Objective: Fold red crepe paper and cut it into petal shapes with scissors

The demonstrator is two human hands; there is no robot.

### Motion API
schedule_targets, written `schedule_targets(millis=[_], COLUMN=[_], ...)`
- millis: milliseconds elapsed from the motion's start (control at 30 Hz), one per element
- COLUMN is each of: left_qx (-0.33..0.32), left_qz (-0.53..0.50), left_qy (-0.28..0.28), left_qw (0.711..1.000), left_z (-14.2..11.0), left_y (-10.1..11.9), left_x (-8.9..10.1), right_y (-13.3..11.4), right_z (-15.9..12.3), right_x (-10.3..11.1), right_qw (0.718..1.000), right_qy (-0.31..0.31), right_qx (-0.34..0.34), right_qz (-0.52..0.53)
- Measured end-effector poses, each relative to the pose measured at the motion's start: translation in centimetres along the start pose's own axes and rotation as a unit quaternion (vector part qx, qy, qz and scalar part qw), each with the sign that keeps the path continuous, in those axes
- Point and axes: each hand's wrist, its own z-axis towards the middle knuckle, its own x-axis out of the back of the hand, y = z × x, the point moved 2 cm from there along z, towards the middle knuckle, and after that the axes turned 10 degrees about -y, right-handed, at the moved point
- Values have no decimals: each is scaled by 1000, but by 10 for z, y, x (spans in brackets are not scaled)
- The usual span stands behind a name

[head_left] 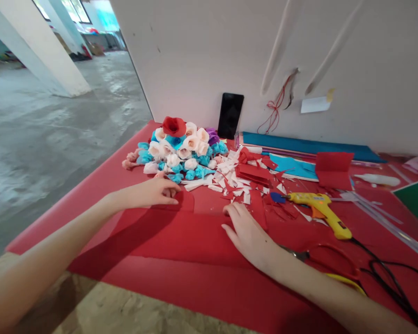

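My left hand is palm-down, fingers loosely curled, at a small flat piece of red paper; I cannot tell whether that grip pinches anything. My right hand is palm-down with thumb and fingers parted, over the right end of a wide, flat sheet of red paper spread before me on the red-covered desk. Partly under my right forearm lie scissors with red and yellow handles, and beyond them a yellow glue gun with a black cord. Past my fingertips are scattered white and red paper scraps, with 1 folded red paper stack among them. Left of these sits a heap of white, blue, pink, purple and red paper flowers. Behind, a black rectangular phone leans upright against a pale wall panel.
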Motion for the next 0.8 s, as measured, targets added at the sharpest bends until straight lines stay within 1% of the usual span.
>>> schedule_targets(millis=[33, 67, 100, 133, 200, 267, 300, 400, 433, 467, 533, 567, 633, 800], left_qx=[13, 29, 37, 30, 3, -48, -64, -73, -75, -78, -81, -81, -75, -73], left_qz=[22, 78, 135, 171, 178, 183, 192, 207, 208, 207, 207, 207, 206, 216], left_qy=[10, 42, 90, 116, 111, 102, 97, 99, 103, 108, 109, 107, 101, 99], left_qw=[1000, 996, 986, 978, 978, 977, 974, 971, 970, 969, 969, 969, 970, 969], left_z=[-3, -6, -9, -12, -16, -19, -20, -22, -23, -23, -23, -24, -24, -25], left_y=[3, 6, 11, 17, 27, 35, 37, 34, 32, 29, 23, 20, 16, 9], left_x=[-2, -5, -9, -14, -29, -44, -50, -60, -62, -63, -65, -66, -67, -70], right_y=[-2, -3, -5, -5, 0, 11, 20, 52, 62, 71, 82, 85, 85, 76], right_z=[-4, -9, -14, -20, -34, -48, -55, -79, -88, -96, -112, -118, -127, -129], right_x=[1, 2, 3, 4, 6, 8, 9, 9, 8, 7, 2, -2, -9, -20], right_qw=[1000, 999, 999, 998, 996, 990, 987, 982, 982, 982, 982, 981, 981, 976], right_qy=[11, 21, 26, 31, 43, 73, 85, 109, 105, 98, 74, 66, 57, 86], right_qx=[-4, -7, -8, -9, -8, -13, -19, -60, -64, -83, -114, -127, -127, -121], right_qz=[-17, -32, -42, -53, -80, -124, -133, -142, -141, -139, -134, -132, -137, -157])
